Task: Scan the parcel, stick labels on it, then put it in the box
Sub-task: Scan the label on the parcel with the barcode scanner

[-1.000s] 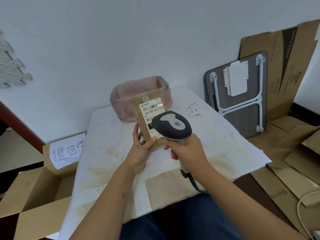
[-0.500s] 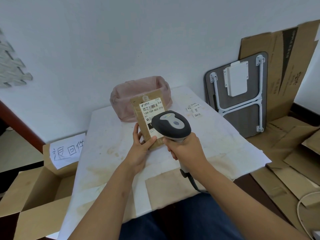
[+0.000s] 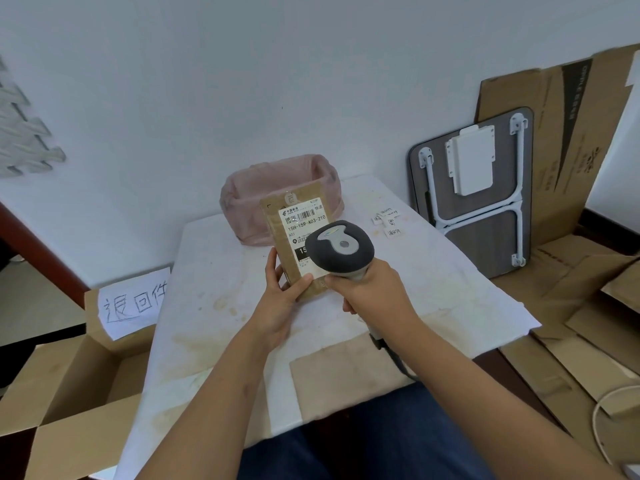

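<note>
The left hand (image 3: pixel 282 299) holds the parcel (image 3: pixel 294 247), a flat brown envelope, upright above the tabletop (image 3: pixel 450 289), its grip pinching the lower left edge with the thumb on the front face and the fingers behind. A white shipping label (image 3: pixel 303 220) with a barcode faces the camera on the upper part of the parcel. The right hand (image 3: pixel 370 292) has its grip wrapped fully around the handle of a grey barcode scanner (image 3: pixel 341 249), whose head is just in front of the parcel's lower right part and covers some of the label. The scanner's cable (image 3: pixel 394 358) runs down past the right forearm. Behind the parcel, at the far edge of the tabletop, stands a bin lined with a pink bag (image 3: pixel 280 188). Several small white labels (image 3: pixel 389 221) lie on the tabletop to the right of the bin, well apart from both hands. An open cardboard box (image 3: pixel 79 386) sits on the floor to the left of the tabletop, with a handwritten paper sign (image 3: pixel 133 304) on its rear flap. A folded lap table (image 3: pixel 474 192) leans against the wall at right, in front of flattened cardboard (image 3: pixel 568 133).
</note>
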